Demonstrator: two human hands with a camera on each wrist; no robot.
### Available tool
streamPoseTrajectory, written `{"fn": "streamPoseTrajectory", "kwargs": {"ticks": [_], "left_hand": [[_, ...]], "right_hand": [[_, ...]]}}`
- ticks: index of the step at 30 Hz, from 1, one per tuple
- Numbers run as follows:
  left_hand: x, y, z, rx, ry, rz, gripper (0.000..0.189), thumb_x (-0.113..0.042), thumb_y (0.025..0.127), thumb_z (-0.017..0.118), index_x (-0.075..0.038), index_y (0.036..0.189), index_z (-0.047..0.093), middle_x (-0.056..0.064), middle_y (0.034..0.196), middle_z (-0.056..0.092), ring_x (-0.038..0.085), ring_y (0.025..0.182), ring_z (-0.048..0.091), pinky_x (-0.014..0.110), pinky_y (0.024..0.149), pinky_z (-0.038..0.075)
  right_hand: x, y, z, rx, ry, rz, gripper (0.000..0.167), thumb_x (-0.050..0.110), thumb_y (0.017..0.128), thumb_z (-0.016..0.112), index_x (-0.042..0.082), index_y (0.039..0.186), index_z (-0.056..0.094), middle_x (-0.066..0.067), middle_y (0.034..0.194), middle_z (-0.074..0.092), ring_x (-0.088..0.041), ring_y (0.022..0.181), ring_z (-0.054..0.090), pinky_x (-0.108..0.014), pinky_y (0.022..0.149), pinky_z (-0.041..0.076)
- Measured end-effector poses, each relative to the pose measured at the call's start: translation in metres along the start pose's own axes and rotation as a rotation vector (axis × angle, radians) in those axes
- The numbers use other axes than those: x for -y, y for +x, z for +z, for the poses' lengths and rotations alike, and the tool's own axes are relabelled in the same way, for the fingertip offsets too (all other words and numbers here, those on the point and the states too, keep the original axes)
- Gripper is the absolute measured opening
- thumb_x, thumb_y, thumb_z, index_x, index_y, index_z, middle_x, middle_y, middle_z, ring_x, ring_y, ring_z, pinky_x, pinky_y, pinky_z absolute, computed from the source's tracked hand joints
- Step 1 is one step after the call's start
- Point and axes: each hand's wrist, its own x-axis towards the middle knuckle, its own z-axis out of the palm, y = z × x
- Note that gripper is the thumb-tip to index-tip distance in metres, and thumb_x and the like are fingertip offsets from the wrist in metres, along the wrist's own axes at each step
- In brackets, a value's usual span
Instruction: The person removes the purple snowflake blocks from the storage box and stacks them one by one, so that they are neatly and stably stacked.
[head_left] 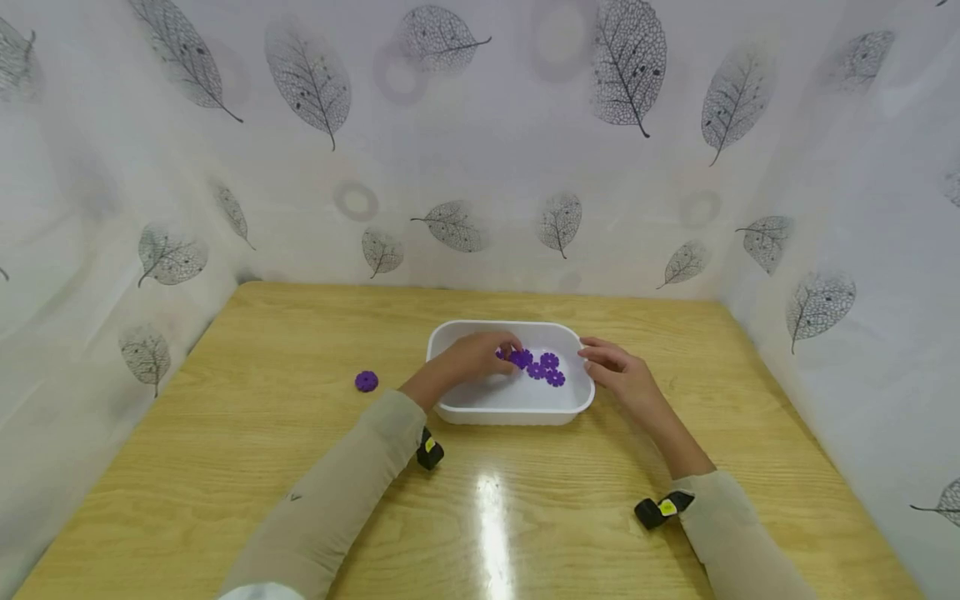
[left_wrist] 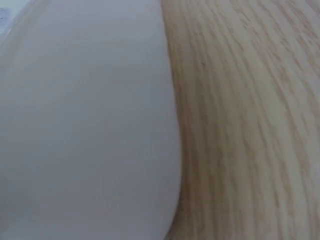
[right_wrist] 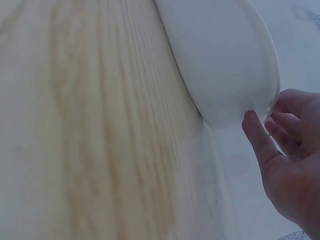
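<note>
A white plastic tray (head_left: 510, 410) stands on the table with several purple flower-shaped pieces (head_left: 550, 361) inside. My left hand (head_left: 476, 354) reaches over the tray's left side. Its thumb and curled fingers pinch at a purple piece (head_left: 517, 360), which they partly hide. At the right end, my right hand (head_left: 626, 379) holds the tray's rim. In the right wrist view its thumb (right_wrist: 255, 127) lies against the tray's outer wall (right_wrist: 225, 65), with bent fingers at the rim. The left wrist view shows the tray's outside (left_wrist: 95, 125) but no fingers.
Left of the tray, a purple flower-shaped piece (head_left: 366, 381) lies by itself on the wooden table (head_left: 300, 333). Leaf-printed curtains (head_left: 495, 167) hang behind the table and along both sides. Black wrist cameras (head_left: 430, 450) sit below the cuffs.
</note>
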Motion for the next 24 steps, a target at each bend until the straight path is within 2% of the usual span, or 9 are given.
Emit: {"fn": "streamPoseTrajectory", "kwargs": {"ticks": [5, 9, 16, 20, 24], "left_hand": [[-0.003, -0.004, -0.012, -0.042, -0.070, 0.012, 0.040, -0.028, 0.093, 0.073, -0.016, 0.130, 0.063, 0.001, 0.115, 0.068, 0.016, 0.101, 0.063, 0.033, 0.089, 0.053], [-0.006, -0.014, -0.025, -0.098, -0.164, 0.003, 0.039, -0.028, 0.093, 0.073, -0.018, 0.130, 0.063, 0.000, 0.112, 0.068, 0.017, 0.095, 0.061, 0.032, 0.080, 0.053], [0.000, -0.050, -0.036, -0.210, -0.282, 0.035, 0.040, -0.029, 0.093, 0.073, -0.016, 0.130, 0.064, 0.002, 0.112, 0.068, 0.018, 0.092, 0.058, 0.031, 0.079, 0.050], [0.006, -0.073, -0.040, -0.250, -0.346, 0.016, 0.043, -0.031, 0.093, 0.072, -0.015, 0.133, 0.062, 0.005, 0.116, 0.067, 0.019, 0.091, 0.057, 0.032, 0.076, 0.050], [0.016, -0.087, -0.043, -0.282, -0.374, 0.000, 0.044, -0.031, 0.094, 0.072, -0.013, 0.132, 0.062, 0.009, 0.116, 0.067, 0.020, 0.089, 0.057, 0.032, 0.074, 0.049]], "right_hand": [[-0.002, 0.000, 0.000, 0.005, 0.008, -0.007, 0.041, 0.030, 0.101, 0.063, 0.004, 0.132, 0.064, -0.003, 0.157, 0.045, -0.028, 0.142, 0.044, -0.008, 0.095, 0.045], [-0.003, 0.001, -0.001, 0.010, 0.015, -0.006, 0.041, 0.030, 0.101, 0.062, 0.003, 0.133, 0.063, -0.002, 0.157, 0.044, -0.028, 0.143, 0.043, -0.009, 0.096, 0.045], [-0.001, 0.001, 0.001, 0.020, 0.013, -0.001, 0.041, 0.030, 0.102, 0.061, 0.005, 0.134, 0.063, -0.002, 0.158, 0.043, -0.028, 0.145, 0.041, -0.011, 0.097, 0.045], [0.000, 0.001, 0.000, 0.014, 0.010, 0.006, 0.040, 0.029, 0.102, 0.062, 0.005, 0.134, 0.063, -0.002, 0.158, 0.044, -0.028, 0.143, 0.043, -0.010, 0.097, 0.045], [-0.001, 0.001, -0.001, 0.006, 0.037, 0.018, 0.040, 0.027, 0.101, 0.063, 0.006, 0.136, 0.061, -0.002, 0.157, 0.045, -0.030, 0.137, 0.049, -0.013, 0.094, 0.049]]}}
